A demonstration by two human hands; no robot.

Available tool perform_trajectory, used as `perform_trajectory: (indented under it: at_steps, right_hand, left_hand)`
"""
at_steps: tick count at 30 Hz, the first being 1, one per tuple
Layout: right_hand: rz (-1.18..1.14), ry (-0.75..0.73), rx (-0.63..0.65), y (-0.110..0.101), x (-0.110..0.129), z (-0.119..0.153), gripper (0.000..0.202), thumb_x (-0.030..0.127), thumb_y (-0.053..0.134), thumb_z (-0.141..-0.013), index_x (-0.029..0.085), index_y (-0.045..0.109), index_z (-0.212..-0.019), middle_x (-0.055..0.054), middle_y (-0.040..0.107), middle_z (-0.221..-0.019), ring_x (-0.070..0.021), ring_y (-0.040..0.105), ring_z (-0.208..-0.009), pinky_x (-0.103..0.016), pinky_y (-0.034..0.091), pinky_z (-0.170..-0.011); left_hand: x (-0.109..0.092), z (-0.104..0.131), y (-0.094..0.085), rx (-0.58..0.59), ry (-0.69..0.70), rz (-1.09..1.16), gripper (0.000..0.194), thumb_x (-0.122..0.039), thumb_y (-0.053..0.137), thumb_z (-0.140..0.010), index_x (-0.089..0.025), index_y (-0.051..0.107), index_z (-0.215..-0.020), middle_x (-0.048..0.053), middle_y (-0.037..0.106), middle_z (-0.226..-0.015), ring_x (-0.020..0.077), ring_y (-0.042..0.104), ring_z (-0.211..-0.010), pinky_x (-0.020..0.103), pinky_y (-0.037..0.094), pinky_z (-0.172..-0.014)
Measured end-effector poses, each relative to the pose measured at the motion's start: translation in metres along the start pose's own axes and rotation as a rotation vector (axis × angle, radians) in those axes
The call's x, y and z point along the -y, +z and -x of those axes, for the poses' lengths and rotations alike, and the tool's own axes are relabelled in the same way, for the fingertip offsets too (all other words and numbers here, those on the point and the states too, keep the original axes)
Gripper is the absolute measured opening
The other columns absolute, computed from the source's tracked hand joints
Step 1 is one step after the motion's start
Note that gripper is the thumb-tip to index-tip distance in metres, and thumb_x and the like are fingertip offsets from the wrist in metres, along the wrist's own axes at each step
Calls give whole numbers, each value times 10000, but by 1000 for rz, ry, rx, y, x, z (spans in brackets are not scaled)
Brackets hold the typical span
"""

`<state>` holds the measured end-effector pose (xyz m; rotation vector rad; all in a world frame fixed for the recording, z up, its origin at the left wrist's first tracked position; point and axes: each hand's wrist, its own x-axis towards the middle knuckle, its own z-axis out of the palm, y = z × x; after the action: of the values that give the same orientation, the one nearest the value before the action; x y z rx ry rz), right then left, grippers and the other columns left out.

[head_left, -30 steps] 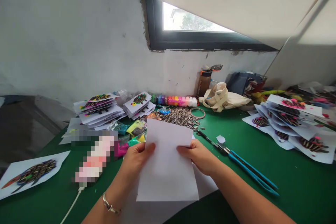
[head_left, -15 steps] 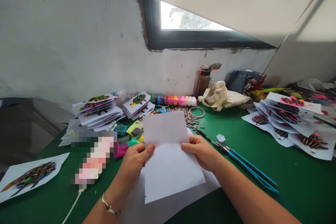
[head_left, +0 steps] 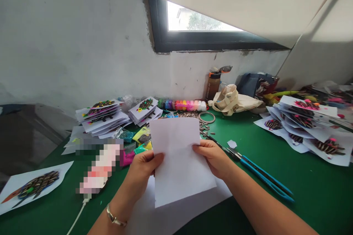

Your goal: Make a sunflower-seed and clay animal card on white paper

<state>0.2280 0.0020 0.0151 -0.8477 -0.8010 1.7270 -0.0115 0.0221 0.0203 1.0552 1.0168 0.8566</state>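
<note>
A white sheet of paper (head_left: pixel 182 169) with a faint crease across it is held up between my two hands. My left hand (head_left: pixel 147 165) pinches its left edge, thumb on top and fingers behind. On the opposite edge, my right hand (head_left: pixel 213 156) grips it the same way. Beneath lies more white paper (head_left: pixel 168 220) on the green table (head_left: pixel 275 136). Blue-handled tweezers (head_left: pixel 266 178) rest to the right of my right hand, near a dark slim tool (head_left: pixel 217 145) and a small white paper scrap (head_left: pixel 232 144).
Paper pictures made with striped seeds are stacked at left (head_left: pixel 106 117) and right (head_left: pixel 306 128); one picture (head_left: pixel 33 187) lies alone. Behind the sheet are loose sunflower seeds (head_left: pixel 204 128), a tape roll (head_left: pixel 206 118), colourful clay tubs (head_left: pixel 184 105), a cloth bag (head_left: pixel 234 101) and a bottle (head_left: pixel 213 86).
The sheet's lower edge has risen slightly and the paper has tilted a little, shifting slightly to the right. Both hands keep hold of its sides.
</note>
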Motion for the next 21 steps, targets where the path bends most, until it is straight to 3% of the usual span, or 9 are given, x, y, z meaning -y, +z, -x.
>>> perform_trajectory:
  at_steps: [8, 15, 18, 21]
  right_hand:
    - [-44, 24, -17, 3, 6, 5, 291, 247, 800, -649, 194, 773, -934, -43, 754, -801, -167, 676, -646, -284, 500, -665]
    - [18, 55, -45, -2, 10, 6, 178, 159, 756, -594, 176, 773, -770, -27, 722, -706, -147, 640, -610, -238, 440, -566]
    - [69, 32, -53, -5, 10, 5, 127, 144, 712, -600, 176, 756, -715, -23, 704, -689, -150, 617, -592, -250, 430, -552]
    - [122, 2, -70, -6, 11, 3, 131, 140, 673, -591, 176, 747, -694, -31, 701, -708, -170, 618, -631, -270, 437, -578]
  left_hand:
    - [-4, 4, 5, 24, -13, 202, 282, -335, 814, -705, -160, 757, -919, 55, 723, -778, 155, 632, -658, 268, 510, -677]
    - [-12, 6, 7, -32, -97, 304, 370, -216, 843, -611, -157, 745, -963, 59, 741, -754, 182, 667, -624, 242, 496, -561]
    - [-15, 7, 7, -32, -138, 353, 326, -252, 802, -676, -161, 734, -982, 41, 734, -749, 175, 668, -630, 244, 508, -581]
    - [-18, 8, 7, -10, -161, 443, 439, -430, 760, -740, -149, 696, -1072, 61, 736, -809, 205, 693, -711, 282, 540, -655]
